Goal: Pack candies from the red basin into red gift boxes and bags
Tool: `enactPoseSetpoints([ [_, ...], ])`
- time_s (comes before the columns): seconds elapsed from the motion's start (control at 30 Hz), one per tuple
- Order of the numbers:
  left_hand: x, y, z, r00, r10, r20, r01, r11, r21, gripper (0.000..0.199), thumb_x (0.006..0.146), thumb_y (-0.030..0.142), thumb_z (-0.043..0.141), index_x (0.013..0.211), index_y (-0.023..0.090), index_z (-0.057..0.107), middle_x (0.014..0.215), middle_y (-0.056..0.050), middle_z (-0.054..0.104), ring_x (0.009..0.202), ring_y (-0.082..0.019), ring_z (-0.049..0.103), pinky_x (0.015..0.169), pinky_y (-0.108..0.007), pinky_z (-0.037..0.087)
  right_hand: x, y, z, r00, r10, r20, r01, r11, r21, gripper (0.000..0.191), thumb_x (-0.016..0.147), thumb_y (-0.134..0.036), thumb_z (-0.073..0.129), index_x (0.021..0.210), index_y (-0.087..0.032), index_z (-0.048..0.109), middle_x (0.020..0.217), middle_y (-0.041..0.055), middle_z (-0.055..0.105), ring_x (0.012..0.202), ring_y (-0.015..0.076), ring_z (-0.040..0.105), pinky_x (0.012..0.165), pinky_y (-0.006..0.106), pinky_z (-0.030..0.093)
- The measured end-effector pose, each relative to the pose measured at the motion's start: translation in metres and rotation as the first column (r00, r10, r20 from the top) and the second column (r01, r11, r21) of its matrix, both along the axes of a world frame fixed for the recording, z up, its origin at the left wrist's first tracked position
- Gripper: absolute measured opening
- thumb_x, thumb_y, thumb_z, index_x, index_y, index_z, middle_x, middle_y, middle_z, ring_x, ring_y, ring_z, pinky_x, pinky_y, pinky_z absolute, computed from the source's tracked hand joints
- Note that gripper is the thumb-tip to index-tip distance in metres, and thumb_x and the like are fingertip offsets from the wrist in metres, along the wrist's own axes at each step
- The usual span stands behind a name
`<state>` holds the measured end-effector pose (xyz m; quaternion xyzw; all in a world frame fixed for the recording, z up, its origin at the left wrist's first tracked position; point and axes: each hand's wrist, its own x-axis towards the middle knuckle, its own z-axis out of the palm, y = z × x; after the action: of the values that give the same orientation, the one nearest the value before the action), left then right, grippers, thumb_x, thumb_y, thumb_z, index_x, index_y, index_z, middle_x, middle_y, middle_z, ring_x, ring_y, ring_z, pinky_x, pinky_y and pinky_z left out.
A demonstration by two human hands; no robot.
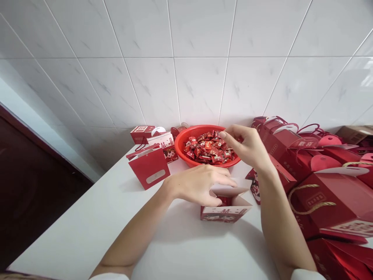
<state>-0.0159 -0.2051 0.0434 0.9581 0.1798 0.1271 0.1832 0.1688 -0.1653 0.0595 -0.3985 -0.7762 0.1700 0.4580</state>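
My left hand (201, 184) is spread over the open box (224, 215), thumb and fingers parted: the thumb reaches into the opening and the fingers lie at its far flap. I cannot tell how firmly it grips the card. The box stands upright on the near middle of the white table (101, 217), flaps up, with something red inside.

My right hand (247, 146) is bent over the right side of the red basket (189, 160), thumb toward the wrapped sweets (208, 146). Its fingertips are partly hidden, so I cannot tell whether they have closed on a sweet. The basket sits just beyond the open box, with the sweets heaped inside it.

To the left of the basket, a plain red box (150, 165) stands with its top open and a pale oval on its side. Behind it are a patterned box (169, 149) and, farther off, a small red box (140, 135).

On the right, red gift boxes (329, 194) crowd together from near to far, some with cord handles. A brown carton (354, 134) lies at the far right. The tiled wall (201, 85) rises behind everything.
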Motion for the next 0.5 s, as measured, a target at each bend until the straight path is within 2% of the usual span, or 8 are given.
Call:
enactPoseSetpoints([
  [0.1,-0.002,0.0,0.0,0.998,-0.049,0.027,0.051,0.994,-0.098,0.049,0.077,0.007,0.063,0.122,0.026,0.07,0.107,-0.005,0.073,0.099,-0.022,0.068,0.083,-0.03,0.053,0.0,0.02,-0.011,0.991,0.13,-0.01,-0.131,0.991,-0.039,0.047,0.092,-0.06,0.057,0.104,-0.017,0.07,0.097,0.0087,0.073,0.083,0.0193,0.065,0.072,0.029,0.05],
  [0.17,-0.009,0.003,0.002,0.994,-0.022,0.111,0.039,0.988,-0.152,0.049,0.076,0.008,0.065,0.122,0.024,0.07,0.111,-0.006,0.073,0.101,-0.022,0.068,0.086,-0.031,0.054,0.004,0.023,-0.011,0.98,0.197,-0.019,-0.198,0.978,-0.065,0.05,0.092,-0.062,0.055,0.112,-0.018,0.07,0.113,0.0108,0.072,0.101,0.024,0.066,0.086,0.035,0.053],
  [0.27,-0.028,0.014,0.007,0.943,0.101,0.316,-0.048,0.984,-0.171,0.043,0.076,0.012,0.071,0.117,0.024,0.073,0.115,-0.006,0.074,0.106,-0.024,0.068,0.093,-0.034,0.054,0.011,0.014,-0.004,0.95,0.303,-0.079,-0.311,0.939,-0.143,0.054,0.095,-0.064,0.048,0.118,-0.019,0.069,0.111,0.0113,0.073,0.105,0.0261,0.067,0.092,0.039,0.053],
  [0.33,-0.041,0.023,0.009,0.847,0.201,0.492,-0.136,0.977,-0.165,0.039,0.075,0.016,0.074,0.113,0.023,0.075,0.114,-0.007,0.074,0.108,-0.025,0.068,0.095,-0.036,0.053,0.015,0.005,0.002,0.905,0.41,-0.108,-0.424,0.887,-0.181,0.058,0.096,-0.066,0.045,0.122,-0.019,0.067,0.109,0.0113,0.073,0.105,0.0261,0.067,0.09,0.039,0.054],
  [0.37,-0.045,0.027,0.009,0.772,0.242,0.587,-0.173,0.97,-0.172,0.036,0.075,0.017,0.074,0.111,0.023,0.076,0.113,-0.007,0.075,0.107,-0.025,0.068,0.094,-0.037,0.054,0.015,0.002,0.004,0.885,0.453,-0.11,-0.466,0.864,-0.189,0.059,0.095,-0.067,0.047,0.124,-0.019,0.066,0.109,0.0111,0.072,0.104,0.0258,0.067,0.089,0.038,0.054],
  [0.43,-0.051,0.034,0.009,0.618,0.28,0.734,-0.207,0.959,-0.192,0.032,0.075,0.021,0.076,0.107,0.022,0.077,0.109,-0.007,0.075,0.103,-0.025,0.069,0.088,-0.036,0.056,0.012,-0.004,0.006,0.864,0.495,-0.093,-0.504,0.841,-0.198,0.057,0.09,-0.063,0.059,0.124,-0.018,0.065,0.107,0.0097,0.071,0.098,0.0238,0.067,0.083,0.033,0.055],
  [0.5,-0.052,0.036,0.008,0.527,0.274,0.804,-0.226,0.958,-0.178,0.03,0.074,0.022,0.078,0.104,0.022,0.078,0.105,-0.007,0.076,0.098,-0.025,0.07,0.082,-0.034,0.058,0.007,-0.008,0.007,0.863,0.499,-0.076,-0.503,0.836,-0.218,0.053,0.085,-0.054,0.071,0.122,-0.017,0.065,0.103,0.0076,0.071,0.091,0.021,0.067,0.076,0.029,0.055],
])
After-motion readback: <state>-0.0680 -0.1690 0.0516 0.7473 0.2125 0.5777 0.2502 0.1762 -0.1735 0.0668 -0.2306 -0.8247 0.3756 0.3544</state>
